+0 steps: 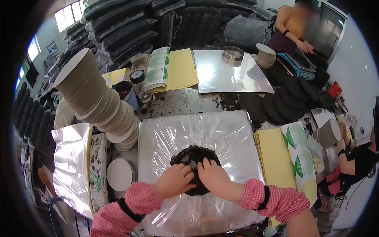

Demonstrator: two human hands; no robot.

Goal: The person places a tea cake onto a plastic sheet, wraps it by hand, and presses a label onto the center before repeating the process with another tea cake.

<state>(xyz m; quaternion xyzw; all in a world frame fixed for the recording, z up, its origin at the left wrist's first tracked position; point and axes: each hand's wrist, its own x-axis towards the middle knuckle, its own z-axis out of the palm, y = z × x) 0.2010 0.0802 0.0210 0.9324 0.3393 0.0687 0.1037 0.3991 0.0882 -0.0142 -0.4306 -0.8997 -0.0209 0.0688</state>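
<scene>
A round, dark, crumbly mass (pixel 197 153) lies on a clear, wrinkled plastic film (pixel 233 138) in the middle of the table. My left hand (pixel 174 181) rests on the left side of the mass, its fingers bent and slightly apart. On the right side, my right hand (pixel 217 179) presses its curled fingertips into the dark material. Whether either hand pinches some of it cannot be seen. Both sleeves are red and white checked, with black bands.
Tall stacks of round discs (pixel 92 98) stand at the left. Yellow sheets (pixel 274 158) lie at the right. Behind are a jar (pixel 140 85), a shiny sheet (pixel 213 75) and dark flat discs (pixel 292 96). Two other people sit at back right and far right.
</scene>
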